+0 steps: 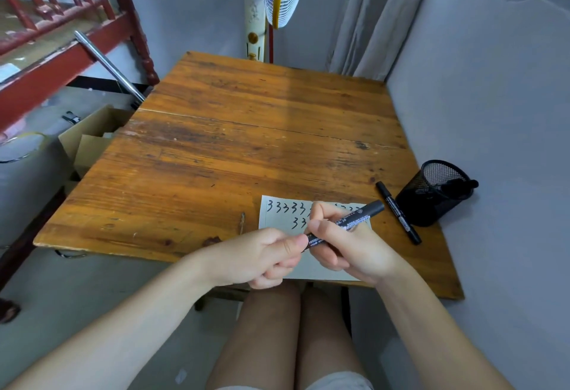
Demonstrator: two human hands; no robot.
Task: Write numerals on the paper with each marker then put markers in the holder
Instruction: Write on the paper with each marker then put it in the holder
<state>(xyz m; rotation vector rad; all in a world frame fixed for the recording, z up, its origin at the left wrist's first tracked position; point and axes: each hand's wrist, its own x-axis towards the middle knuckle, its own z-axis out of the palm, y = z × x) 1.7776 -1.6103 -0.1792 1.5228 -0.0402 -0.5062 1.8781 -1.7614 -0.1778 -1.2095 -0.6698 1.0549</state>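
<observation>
The person's bare knees point(296, 328) sit lowest in view, under the near edge of the bench point(216, 149). Just above them both hands meet over the near edge. The left hand point(265, 257) pinches the near end of a black marker point(345, 223) between thumb and fingers, probably on its cap or tip end, though that end is hidden. The right hand point(342, 244) wraps the marker's barrel, fingers closed round it, the far end pointing toward the bench's right edge.

Under the hands lies the paper point(277, 214), bearing a row of 3s and the start of a second row. Beyond it, near the right edge, a second marker point(399, 212) lies flat on the bench, just beside the mesh holder point(431, 195), which already has at least one marker in it.

The step in hand looks like capping or uncapping; I cannot tell which. If uncapping, writing follows; if capping, the marker needs carrying right and dropping upright into the holder.
</observation>
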